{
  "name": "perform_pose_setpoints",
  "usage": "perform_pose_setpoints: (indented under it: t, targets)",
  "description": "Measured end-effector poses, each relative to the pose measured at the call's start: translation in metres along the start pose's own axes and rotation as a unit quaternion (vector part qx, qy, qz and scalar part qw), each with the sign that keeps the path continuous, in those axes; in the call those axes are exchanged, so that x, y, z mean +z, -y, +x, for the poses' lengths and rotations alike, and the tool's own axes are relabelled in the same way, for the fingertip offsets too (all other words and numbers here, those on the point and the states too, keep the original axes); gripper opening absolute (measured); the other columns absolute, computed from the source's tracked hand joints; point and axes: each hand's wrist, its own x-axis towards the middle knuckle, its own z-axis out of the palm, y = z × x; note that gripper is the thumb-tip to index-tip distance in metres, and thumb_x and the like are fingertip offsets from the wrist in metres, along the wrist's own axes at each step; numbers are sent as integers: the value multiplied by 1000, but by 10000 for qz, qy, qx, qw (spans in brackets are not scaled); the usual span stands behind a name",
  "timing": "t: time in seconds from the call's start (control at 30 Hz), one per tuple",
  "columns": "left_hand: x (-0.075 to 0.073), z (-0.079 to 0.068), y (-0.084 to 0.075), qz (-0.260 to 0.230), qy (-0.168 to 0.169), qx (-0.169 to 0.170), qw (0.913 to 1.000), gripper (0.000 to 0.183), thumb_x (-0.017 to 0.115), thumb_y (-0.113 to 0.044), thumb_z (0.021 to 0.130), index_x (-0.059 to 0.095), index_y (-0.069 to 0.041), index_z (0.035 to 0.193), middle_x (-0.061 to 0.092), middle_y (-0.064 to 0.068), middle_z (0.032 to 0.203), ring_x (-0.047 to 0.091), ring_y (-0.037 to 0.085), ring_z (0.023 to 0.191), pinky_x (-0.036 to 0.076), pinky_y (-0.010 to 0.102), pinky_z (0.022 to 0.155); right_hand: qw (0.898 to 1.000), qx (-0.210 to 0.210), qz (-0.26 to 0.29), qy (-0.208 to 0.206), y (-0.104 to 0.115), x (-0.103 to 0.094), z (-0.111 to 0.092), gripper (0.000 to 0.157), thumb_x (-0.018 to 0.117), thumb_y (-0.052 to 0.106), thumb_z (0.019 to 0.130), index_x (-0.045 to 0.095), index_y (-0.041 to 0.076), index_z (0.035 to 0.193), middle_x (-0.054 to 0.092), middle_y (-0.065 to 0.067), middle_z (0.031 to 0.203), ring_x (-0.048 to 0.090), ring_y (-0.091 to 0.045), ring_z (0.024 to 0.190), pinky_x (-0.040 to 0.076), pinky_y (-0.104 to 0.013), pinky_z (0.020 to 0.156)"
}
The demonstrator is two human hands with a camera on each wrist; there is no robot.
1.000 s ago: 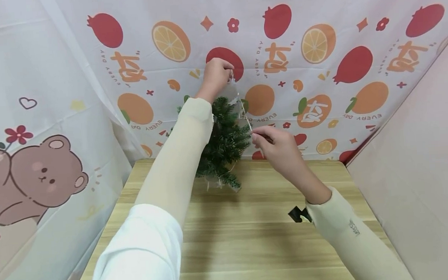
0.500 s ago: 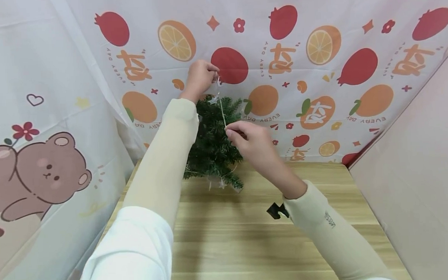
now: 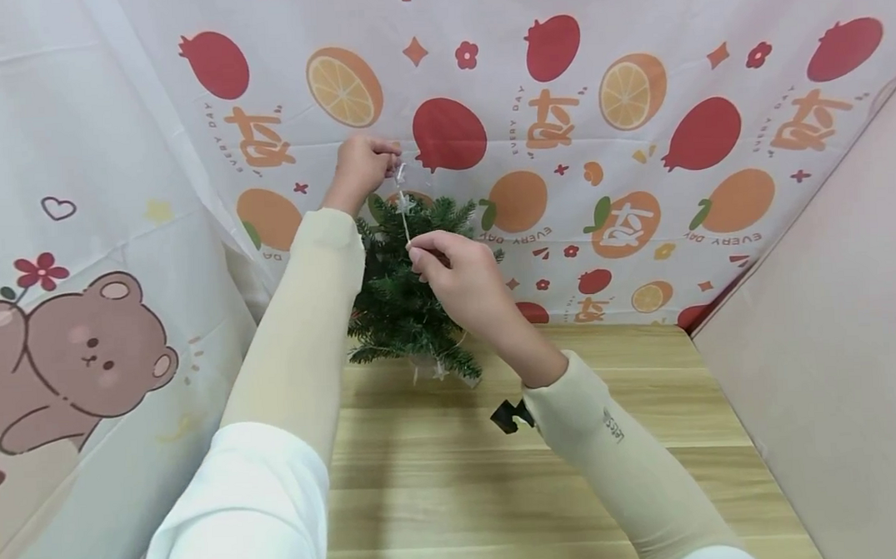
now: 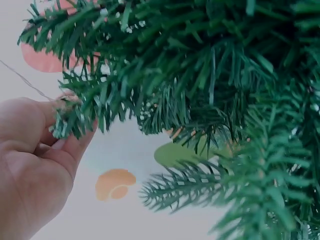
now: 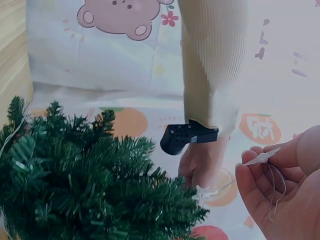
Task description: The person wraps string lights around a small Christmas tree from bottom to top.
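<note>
A small green artificial Christmas tree [image 3: 400,302] stands at the back of the table. Above its top left side, my left hand [image 3: 361,171] pinches a thin star string light [image 3: 405,223]. My right hand [image 3: 459,279] holds the same string lower down, in front of the tree, with the wire stretched between both hands. In the right wrist view a small clear star [image 5: 262,157] lies between my right thumb and fingers, a loop of wire hanging below it. A branch tip partly hides my left fingertips in the left wrist view.
The wooden table [image 3: 427,497] spreads out in front of the tree. Another star [image 3: 440,370] hangs at the low branches. A fruit-printed cloth [image 3: 516,126] hangs close behind the tree, and a bear-printed cloth [image 3: 115,219] lines the left side.
Both hands have moved left across the tree with the string light. My right hand has gone from beside the tree to in front of it; my left hand is slightly lower.
</note>
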Motion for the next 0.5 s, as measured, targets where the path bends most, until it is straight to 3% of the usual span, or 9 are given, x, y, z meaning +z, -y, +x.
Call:
perform_pose_setpoints:
  t: [0.4, 0.5]
  targets:
    - [-12, 10, 22, -1168, -60, -135, 9930, 28, 55, -12, 104, 71, -2, 125, 71, 12, 124, 68, 16, 106, 54, 31, 100, 9985, -26, 502, -205, 13, 28, 15, 22, 56, 19, 105, 71, 10, 118, 70, -1, 98, 63, -9, 83, 52, -22, 71]
    - [-15, 15, 26, -1246, -136, -152, 9920, 29, 54, -13, 104, 71, -4, 125, 71, 11, 125, 69, 15, 106, 55, 30, 98, 9977, -93, 604, -277, 15, 37, 22, 24, 55, 18, 105, 70, 8, 120, 69, -3, 99, 62, -10, 84, 51, -22, 70]
